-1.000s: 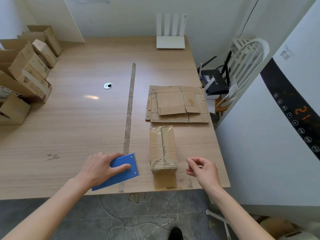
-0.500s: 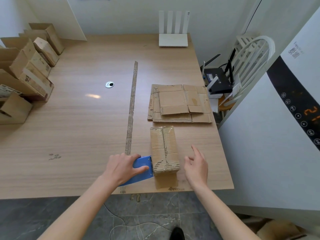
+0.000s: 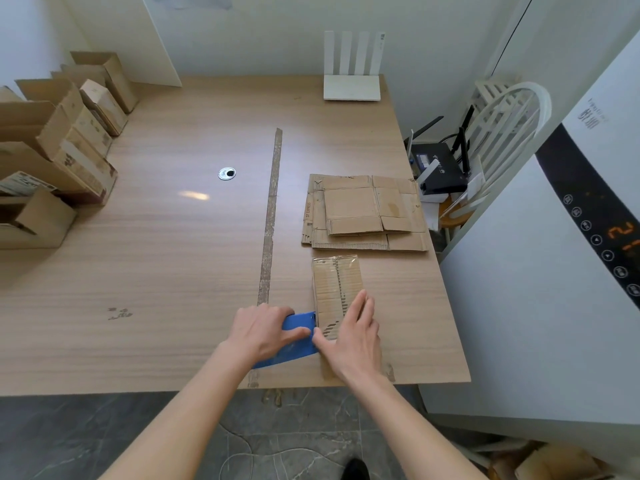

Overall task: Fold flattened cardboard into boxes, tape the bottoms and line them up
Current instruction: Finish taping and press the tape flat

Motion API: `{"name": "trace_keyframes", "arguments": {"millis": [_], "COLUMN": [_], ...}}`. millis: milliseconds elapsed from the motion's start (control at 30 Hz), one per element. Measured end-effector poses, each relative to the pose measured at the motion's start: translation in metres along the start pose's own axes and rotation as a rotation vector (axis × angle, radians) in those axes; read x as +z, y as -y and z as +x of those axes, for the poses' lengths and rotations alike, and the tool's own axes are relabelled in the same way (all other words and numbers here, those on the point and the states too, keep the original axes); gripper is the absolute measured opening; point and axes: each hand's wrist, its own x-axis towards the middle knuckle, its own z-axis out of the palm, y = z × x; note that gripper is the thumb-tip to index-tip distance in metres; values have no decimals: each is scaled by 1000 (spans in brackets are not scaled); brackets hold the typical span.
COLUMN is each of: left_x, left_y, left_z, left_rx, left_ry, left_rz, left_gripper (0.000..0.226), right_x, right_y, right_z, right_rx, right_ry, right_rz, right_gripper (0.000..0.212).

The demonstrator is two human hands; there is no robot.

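A small folded cardboard box [image 3: 336, 285] lies near the table's front right, its taped seam facing up. My right hand [image 3: 353, 336] rests flat on its near end with straight fingers. My left hand [image 3: 263, 327] grips a blue tape cutter [image 3: 294, 339], whose front edge touches the box's left side. Behind the box lies a stack of flattened cardboard [image 3: 363, 213]. Several finished boxes [image 3: 65, 150] stand in a line along the table's left edge.
A strip of brown tape [image 3: 272, 209] runs down the wooden table [image 3: 173, 254]. A white router [image 3: 351, 88] stands at the back. Right of the table are a white chair [image 3: 509, 126] with a black router [image 3: 440, 168] and a white appliance [image 3: 554, 289].
My left hand slid the blue cutter right until it met the box. My right hand opened and moved left onto the box's near end.
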Motion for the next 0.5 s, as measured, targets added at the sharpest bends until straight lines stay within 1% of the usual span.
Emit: {"name": "trace_keyframes", "arguments": {"millis": [67, 133, 233, 333, 433, 500], "left_x": [2, 12, 33, 52, 68, 79], "left_y": [13, 35, 62, 65, 56, 50], "left_z": [-8, -18, -34, -39, -35, -33], "left_rx": [-15, -101, -191, -181, -200, -181], "left_ry": [12, -23, -114, -132, -196, -215], "left_rz": [-96, -177, -161, -182, -192, -181], "left_gripper": [60, 60, 63, 57, 57, 61], "right_x": [-4, -6, -4, 2, 5, 6], "right_y": [-2, -6, -13, -23, -32, -33], "right_z": [-2, -2, -2, -5, -6, -5], "right_rx": [-20, -33, -68, -116, -93, -80], "right_ry": [4, 4, -9, -28, -79, -87], "right_rz": [-44, -78, -138, -212, -177, -161], "right_gripper": [120, 122, 127, 135, 128, 127]}}
